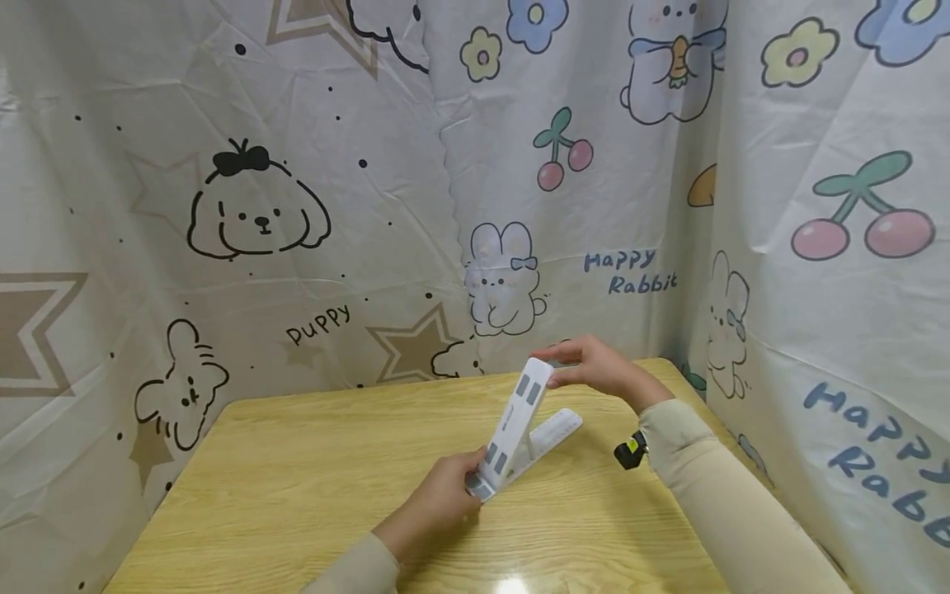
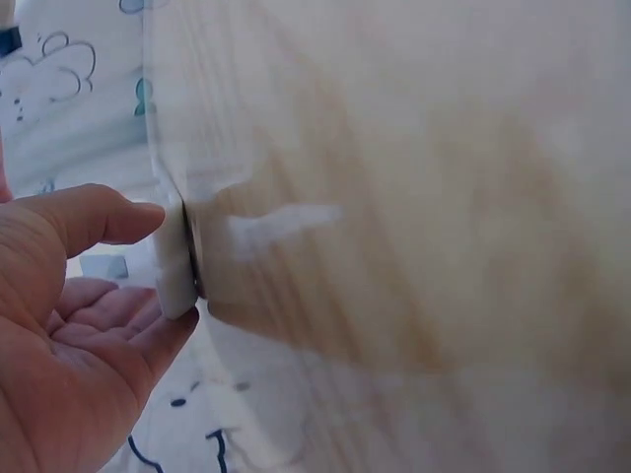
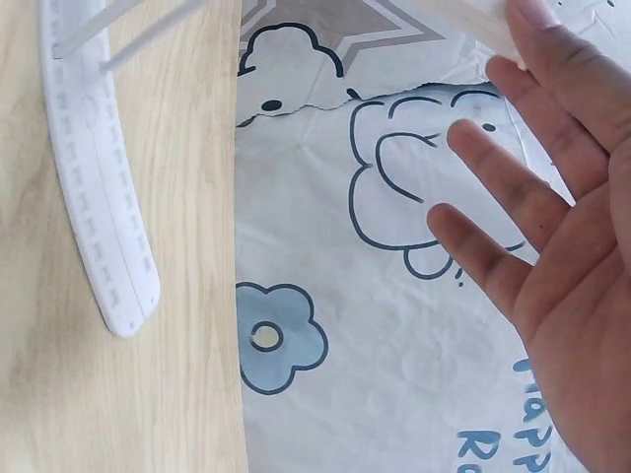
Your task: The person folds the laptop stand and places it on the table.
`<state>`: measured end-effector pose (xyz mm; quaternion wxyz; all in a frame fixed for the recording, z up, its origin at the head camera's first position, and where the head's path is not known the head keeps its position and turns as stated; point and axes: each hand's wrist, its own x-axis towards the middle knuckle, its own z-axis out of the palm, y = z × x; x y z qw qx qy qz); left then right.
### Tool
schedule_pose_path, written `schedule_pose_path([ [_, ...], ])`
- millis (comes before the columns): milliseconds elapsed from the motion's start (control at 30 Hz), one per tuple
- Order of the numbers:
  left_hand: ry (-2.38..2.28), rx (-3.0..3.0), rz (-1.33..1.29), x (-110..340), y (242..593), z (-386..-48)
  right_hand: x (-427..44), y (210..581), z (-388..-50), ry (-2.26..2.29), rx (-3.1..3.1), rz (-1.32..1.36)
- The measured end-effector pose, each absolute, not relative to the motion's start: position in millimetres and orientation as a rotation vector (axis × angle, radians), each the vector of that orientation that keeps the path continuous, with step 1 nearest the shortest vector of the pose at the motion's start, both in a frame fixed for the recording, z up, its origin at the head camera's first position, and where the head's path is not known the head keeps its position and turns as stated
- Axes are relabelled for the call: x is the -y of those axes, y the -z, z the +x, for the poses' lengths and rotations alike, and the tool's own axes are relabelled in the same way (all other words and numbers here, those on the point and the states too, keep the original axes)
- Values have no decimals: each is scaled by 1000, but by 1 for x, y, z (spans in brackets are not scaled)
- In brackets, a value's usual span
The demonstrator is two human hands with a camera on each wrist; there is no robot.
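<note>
A white folding laptop stand [image 1: 514, 417] with grey pads stands partly unfolded on the table, its upper arm tilted up from a notched base bar [image 1: 558, 429]. My left hand [image 1: 444, 495] pinches the low front end of the stand; the left wrist view has the thumb and a finger on either side of that white end [image 2: 175, 261]. Up at the raised tip, my right hand [image 1: 603, 370] holds the arm between thumb and index finger. Its other fingers [image 3: 508, 182] spread apart in the right wrist view, beside the base bar [image 3: 94, 187] and thin support struts.
The wood-grain table [image 1: 312, 462] extends on both sides of the stand. A printed cloth curtain [image 1: 401, 198] hangs close behind the table and along its right side. A small black camera [image 1: 632, 450] is strapped to the right wrist.
</note>
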<state>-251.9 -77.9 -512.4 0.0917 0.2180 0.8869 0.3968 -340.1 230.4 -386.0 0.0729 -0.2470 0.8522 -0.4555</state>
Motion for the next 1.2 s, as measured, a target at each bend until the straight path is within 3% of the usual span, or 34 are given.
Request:
schedule_pose_path([
  [200, -1171, -2618, 612, 84, 509, -261, -232, 392, -338, 1405, -2610, -660],
  [733, -1137, -2732, 612, 91, 512, -259, -237, 400, -341, 1485, -2449, -790],
  [1200, -1138, -2697, 602, 105, 511, -283, -234, 398, -329, 1460, -2643, -709],
])
